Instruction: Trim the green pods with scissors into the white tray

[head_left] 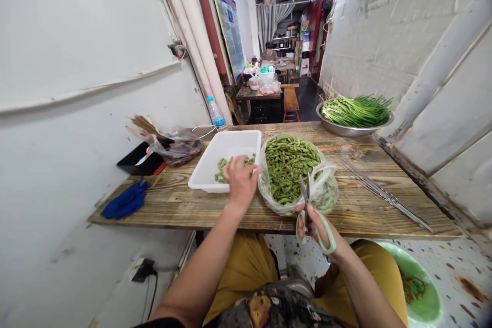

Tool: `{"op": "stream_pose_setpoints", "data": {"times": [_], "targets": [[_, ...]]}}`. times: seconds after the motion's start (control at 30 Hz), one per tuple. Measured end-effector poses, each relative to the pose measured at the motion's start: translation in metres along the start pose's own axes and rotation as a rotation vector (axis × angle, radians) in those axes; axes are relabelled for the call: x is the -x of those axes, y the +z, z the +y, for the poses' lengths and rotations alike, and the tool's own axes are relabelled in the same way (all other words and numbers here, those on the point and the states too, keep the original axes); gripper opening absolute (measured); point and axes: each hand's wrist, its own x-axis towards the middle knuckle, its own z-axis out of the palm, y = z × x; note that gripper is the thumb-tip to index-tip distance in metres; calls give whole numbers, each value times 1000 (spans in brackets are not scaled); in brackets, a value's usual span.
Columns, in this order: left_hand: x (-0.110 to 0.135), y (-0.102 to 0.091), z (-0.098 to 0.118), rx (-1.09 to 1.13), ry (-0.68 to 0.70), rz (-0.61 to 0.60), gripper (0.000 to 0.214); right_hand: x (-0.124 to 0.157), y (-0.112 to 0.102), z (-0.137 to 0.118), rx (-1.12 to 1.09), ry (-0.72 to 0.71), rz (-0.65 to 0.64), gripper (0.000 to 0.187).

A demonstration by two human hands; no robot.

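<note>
My left hand hovers over the near right side of a white plastic tray, fingers apart and slightly blurred. Beneath and around it, several green soybean pods lie in the tray. My right hand is closed around scissors with pale green handles. Their blades point away from me, a little apart, with nothing visible between them. Just beyond, a clear plastic bag full of green pods stands beside the tray, its mouth spread wide.
Metal skewers lie on the wooden table at right, near a steel bowl of green stalks. At left are a blue cloth, a black box and a water bottle. A green basin sits below right. A person sits farther back.
</note>
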Motion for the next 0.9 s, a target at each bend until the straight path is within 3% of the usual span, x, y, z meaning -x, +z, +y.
{"op": "stream_pose_setpoints", "data": {"times": [0.1,0.2,0.33,0.53,0.77,0.9], "targets": [[13,20,19,18,125,-353,17,1,2,-2,-36,1,23,49],[23,45,34,-13,155,-508,19,2,2,-2,11,-6,51,49],[22,61,40,-145,131,-513,14,3,2,-2,77,-13,59,49],[15,63,44,-187,198,-491,13,2,4,-1,120,-3,74,51],[11,51,33,255,49,-420,14,3,0,4,228,-24,62,47],[14,41,34,589,-151,-525,17,3,1,2,362,-85,32,44]]}}
